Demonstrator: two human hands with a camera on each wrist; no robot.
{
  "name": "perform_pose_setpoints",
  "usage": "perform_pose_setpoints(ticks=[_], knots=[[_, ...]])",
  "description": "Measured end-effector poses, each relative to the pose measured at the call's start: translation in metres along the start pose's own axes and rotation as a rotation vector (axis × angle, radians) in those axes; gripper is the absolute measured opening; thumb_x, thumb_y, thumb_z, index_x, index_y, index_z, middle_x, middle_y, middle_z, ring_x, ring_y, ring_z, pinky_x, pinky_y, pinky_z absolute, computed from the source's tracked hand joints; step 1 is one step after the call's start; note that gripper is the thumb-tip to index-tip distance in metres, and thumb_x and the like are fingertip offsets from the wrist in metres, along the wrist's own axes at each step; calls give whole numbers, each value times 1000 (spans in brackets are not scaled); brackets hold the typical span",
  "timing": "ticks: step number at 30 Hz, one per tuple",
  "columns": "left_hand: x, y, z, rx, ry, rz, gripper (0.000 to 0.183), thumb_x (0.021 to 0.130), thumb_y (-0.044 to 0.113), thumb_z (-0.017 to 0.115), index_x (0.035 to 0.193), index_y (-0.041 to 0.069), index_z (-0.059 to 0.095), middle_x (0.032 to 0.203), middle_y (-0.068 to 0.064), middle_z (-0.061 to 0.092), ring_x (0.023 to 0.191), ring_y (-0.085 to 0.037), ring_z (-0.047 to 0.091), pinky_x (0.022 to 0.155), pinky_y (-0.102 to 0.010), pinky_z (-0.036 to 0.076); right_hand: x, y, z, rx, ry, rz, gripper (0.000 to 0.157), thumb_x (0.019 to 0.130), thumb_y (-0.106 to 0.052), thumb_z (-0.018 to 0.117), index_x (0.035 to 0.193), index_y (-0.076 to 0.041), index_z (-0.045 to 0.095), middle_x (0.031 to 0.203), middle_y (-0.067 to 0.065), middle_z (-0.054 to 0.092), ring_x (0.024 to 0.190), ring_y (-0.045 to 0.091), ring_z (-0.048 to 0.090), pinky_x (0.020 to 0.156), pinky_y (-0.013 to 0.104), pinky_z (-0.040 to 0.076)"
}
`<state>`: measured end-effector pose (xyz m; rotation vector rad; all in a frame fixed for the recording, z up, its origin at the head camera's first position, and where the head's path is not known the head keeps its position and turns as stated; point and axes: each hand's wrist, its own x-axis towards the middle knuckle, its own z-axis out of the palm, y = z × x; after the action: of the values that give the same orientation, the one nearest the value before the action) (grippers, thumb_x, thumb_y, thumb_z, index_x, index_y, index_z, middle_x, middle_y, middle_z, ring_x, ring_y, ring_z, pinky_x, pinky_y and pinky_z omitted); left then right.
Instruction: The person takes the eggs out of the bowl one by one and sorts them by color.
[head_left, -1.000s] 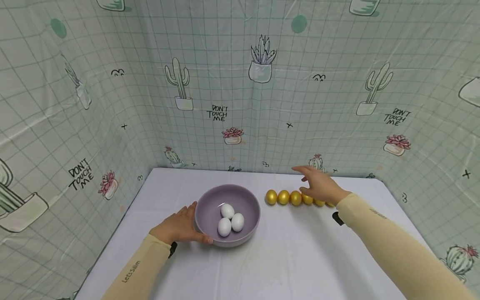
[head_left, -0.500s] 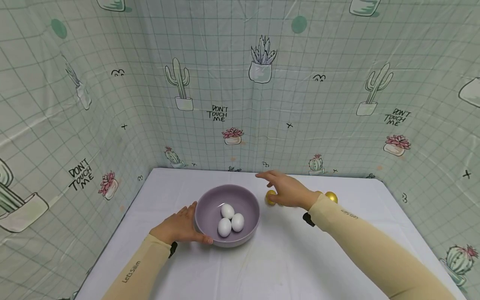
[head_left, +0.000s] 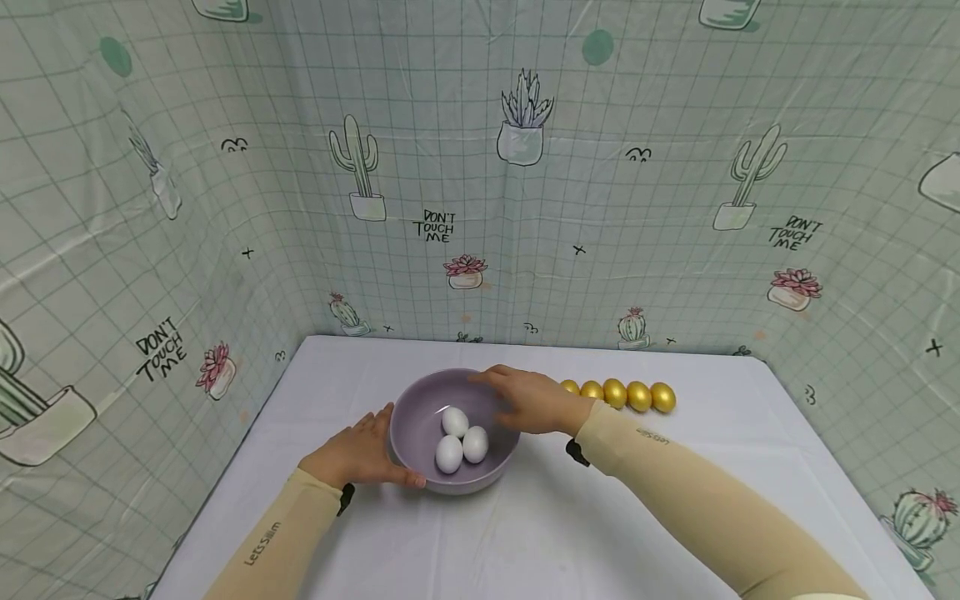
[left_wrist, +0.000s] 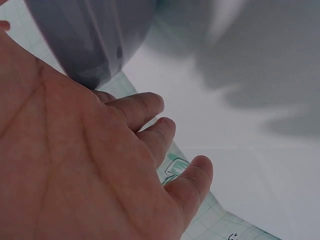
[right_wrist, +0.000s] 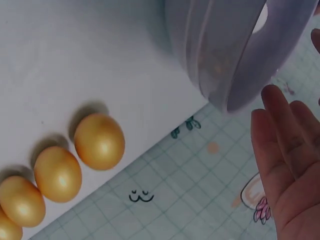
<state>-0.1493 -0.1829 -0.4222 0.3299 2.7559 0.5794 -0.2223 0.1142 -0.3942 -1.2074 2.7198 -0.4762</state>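
A purple bowl (head_left: 467, 485) stands on the white table and holds 3 white eggs (head_left: 475, 445). My left hand (head_left: 360, 451) rests against its left outer side, thumb by the front rim. In the left wrist view, the loose, spread fingers (left_wrist: 192, 182) extend past the bowl wall (left_wrist: 100, 37). My right hand (head_left: 542, 402) is at the bowl's right rim, fingers overlapping the opening. From the right wrist, its palm shows bare and its fingers (right_wrist: 282, 122) extend beside the bowl. Golden eggs (head_left: 614, 393) form a row right of the bowl, partly behind this hand.
Behind the table hangs a pale green gridded cloth (head_left: 540, 275) printed with cacti, which also covers both sides. White cloth (head_left: 570, 533) covers the table. The nearest golden egg (right_wrist: 99, 141) lies a short way from the bowl in the right wrist view.
My right hand has moved left from above the golden eggs to the bowl's right rim, uncovering the eggs on the right. The left hand, bowl and white eggs have not moved.
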Motion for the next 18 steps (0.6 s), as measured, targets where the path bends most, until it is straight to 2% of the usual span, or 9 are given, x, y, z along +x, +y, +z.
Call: perform_pose_setpoints(ticks=[6, 11, 18], knots=[[0, 0, 0, 1, -4, -5, 139, 60, 71, 83, 153, -10, 19, 156, -28, 28, 142, -47, 27, 108, -61, 32, 7, -8, 11, -30, -70, 50, 63, 90, -24, 72, 148, -22, 47, 138, -1, 54, 97, 12, 63, 67, 29, 51], [-1, -1, 0, -6, -6, -7, 139, 60, 70, 84, 154, -10, 19, 156, -29, 28, 142, -47, 27, 108, -61, 31, 11, -14, 20, -33, -84, 46, 59, 89, -28, 76, 142, -19, 54, 133, 1, 57, 88, 10, 62, 73, 27, 52], [-1, -1, 1, -3, -9, -10, 140, 60, 71, 83, 154, -10, 18, 155, -29, 29, 142, -47, 27, 108, -61, 32, 14, -23, 30, -91, -95, 48, 51, 86, -37, 79, 129, -14, 64, 125, 2, 62, 99, 18, 64, 85, 35, 53]])
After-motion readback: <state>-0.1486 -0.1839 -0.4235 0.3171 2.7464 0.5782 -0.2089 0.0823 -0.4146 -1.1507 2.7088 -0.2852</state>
